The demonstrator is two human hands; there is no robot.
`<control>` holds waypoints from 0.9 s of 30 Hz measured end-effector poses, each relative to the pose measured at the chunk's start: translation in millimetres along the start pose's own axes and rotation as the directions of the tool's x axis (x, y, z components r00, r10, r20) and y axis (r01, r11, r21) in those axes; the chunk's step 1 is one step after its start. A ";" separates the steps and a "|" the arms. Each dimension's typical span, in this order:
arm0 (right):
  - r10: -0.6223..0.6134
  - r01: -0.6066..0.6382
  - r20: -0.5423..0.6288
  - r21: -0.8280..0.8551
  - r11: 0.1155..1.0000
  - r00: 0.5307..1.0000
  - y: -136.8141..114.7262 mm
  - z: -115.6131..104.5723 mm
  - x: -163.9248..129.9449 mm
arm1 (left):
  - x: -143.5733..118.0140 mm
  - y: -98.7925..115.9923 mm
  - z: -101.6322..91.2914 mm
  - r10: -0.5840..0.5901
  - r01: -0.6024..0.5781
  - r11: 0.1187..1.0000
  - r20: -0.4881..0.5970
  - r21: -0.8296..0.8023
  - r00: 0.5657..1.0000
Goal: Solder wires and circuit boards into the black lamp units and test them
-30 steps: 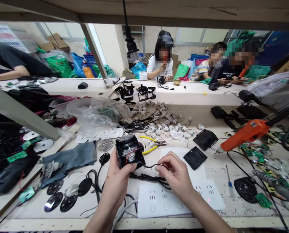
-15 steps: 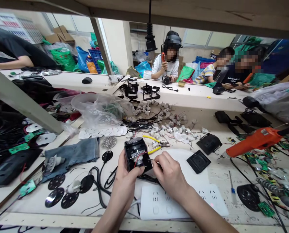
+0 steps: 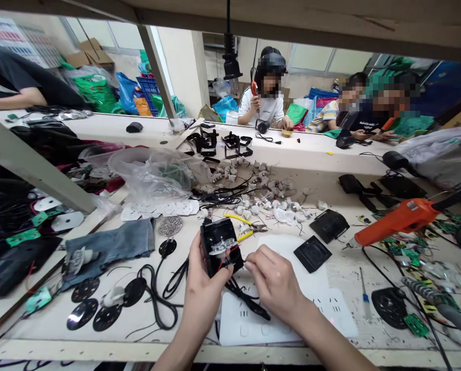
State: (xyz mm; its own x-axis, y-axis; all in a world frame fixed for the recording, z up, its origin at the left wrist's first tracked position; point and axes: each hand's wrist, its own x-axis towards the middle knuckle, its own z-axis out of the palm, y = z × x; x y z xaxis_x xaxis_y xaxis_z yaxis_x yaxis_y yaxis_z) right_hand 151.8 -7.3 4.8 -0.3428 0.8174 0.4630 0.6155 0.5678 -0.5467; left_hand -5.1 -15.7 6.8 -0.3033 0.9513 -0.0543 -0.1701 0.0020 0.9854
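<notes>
**Housing held open for wire work**

Here my left hand (image 3: 201, 288) wraps the black housing (image 3: 219, 246) near centre, open side tilted toward me so its inside shows. My right hand (image 3: 271, 281) pinches a thin wire (image 3: 234, 257) at its right edge, above the white power strip (image 3: 311, 319).

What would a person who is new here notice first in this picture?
Probably the two hands at the bottom centre: the left hand holds a small open black housing with red wires inside, and the right hand pinches at its edge. Next, the bright orange glue gun lying at the right of the cluttered table. Then the white power strip under the wrists.
</notes>
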 end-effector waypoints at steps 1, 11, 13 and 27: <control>0.059 -0.059 0.004 0.050 0.997 0.998 0.4 -0.3 0.8 | -1.4 0.9 1.9 -0.004 0.004 1.000 0.002 0.002 1.000; 0.470 -0.470 0.086 0.335 0.817 0.878 -5.9 6.4 1.4 | -5.7 -0.5 18.8 0.044 -0.048 0.998 -0.074 -0.049 0.996; 0.468 -0.460 0.061 0.335 0.822 0.882 -9.6 4.8 0.0 | -6.2 0.9 21.5 0.055 -0.059 0.997 -0.070 -0.057 0.996; 0.528 -0.570 0.268 0.592 0.570 0.806 -9.5 12.6 7.6 | -7.6 4.6 26.9 0.126 -0.123 0.991 -0.092 0.044 0.988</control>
State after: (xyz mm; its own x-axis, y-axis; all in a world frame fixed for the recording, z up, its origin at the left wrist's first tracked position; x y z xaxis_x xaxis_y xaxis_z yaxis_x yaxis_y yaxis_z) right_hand 134.4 -5.2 4.7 -0.1416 0.9846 -0.1023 0.1256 -0.0847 -0.9885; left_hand 21.6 -14.7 16.1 -0.4070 0.9117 0.0562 -0.0905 -0.1015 0.9907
